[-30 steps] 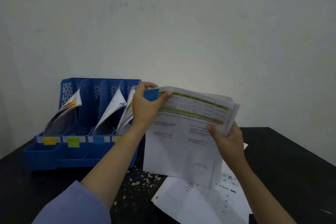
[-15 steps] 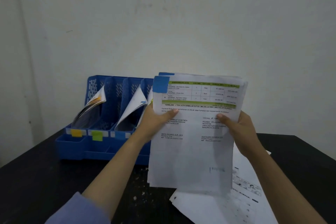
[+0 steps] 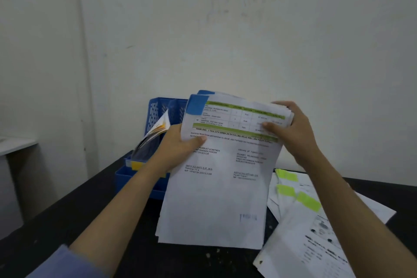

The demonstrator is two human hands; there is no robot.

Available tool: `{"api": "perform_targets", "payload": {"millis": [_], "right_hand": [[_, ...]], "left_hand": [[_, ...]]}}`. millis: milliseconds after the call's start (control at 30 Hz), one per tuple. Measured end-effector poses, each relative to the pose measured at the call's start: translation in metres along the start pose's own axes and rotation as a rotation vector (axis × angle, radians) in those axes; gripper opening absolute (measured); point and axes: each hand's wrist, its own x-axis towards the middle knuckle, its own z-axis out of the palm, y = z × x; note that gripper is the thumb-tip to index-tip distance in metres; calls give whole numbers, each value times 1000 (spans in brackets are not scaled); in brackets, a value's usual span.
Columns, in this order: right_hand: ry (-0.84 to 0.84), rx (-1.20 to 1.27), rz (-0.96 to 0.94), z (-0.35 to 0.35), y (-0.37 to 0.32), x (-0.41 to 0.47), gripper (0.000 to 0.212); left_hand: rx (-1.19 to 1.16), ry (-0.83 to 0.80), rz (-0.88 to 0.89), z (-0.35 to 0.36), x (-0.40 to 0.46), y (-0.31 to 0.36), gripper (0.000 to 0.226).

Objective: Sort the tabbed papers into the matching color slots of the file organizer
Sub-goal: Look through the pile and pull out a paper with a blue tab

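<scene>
Blue tab [image 3: 196, 104] sits on the top-left corner of the paper stack [image 3: 222, 176], held upright above the black surface [image 3: 67, 216] — left hand [image 3: 178, 149] pinching the left edge, right hand [image 3: 291, 128] curled over the top-right corner. The blue file organizer [image 3: 158, 113] stands just behind it, while green-tabbed sheets [image 3: 300, 201] lie to the right.

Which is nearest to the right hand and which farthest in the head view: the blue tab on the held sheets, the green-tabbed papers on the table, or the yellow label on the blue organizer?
From the right hand:
1. Green-tabbed papers, below it on the black table.
2. Blue tab, top left corner of the held sheets.
3. Yellow label, far left on the blue plastic organizer's front.
</scene>
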Motion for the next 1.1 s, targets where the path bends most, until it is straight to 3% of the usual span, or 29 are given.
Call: {"api": "perform_targets", "payload": {"millis": [133,200,267,333,400,733,800,867,933,967,1033,1100], "right_hand": [[-91,-507,-296,9,-36,33,74],[-324,-659,-333,19,-56,47,68],[-604,-736,-241,32,-70,59,52],[-724,-818,-228,42,-76,68,31],[-750,-869,-236,44,-77,78,20],[-888,-790,-18,23,-44,100,7],[-885,-844,-27,17,-42,104,6],[-847,-902,-54,9,-44,111,6],[-823,-925,-41,0,-46,119,6],[-826,-930,-21,-4,-47,123,6],[-860,-952,14,-10,-49,128,8],[-884,-981,28,-10,-51,133,11]], "left_hand": [[65,7,31,-15,2,1,24],[92,-4,55,-19,4,2,24],[101,-7,77,-20,7,2,23],[106,-18,94,-20,10,0,22],[98,-52,93,-19,14,-3,19],[9,-140,108,8,39,-31,17],[-25,-172,47,13,45,-34,31],[7,-67,-26,9,56,-44,47],[151,69,-15,1,65,-60,28],[295,49,-4,-4,70,-71,18],[617,-108,-13,-11,78,-93,67],[835,-167,-1,-10,86,-107,96]]}}
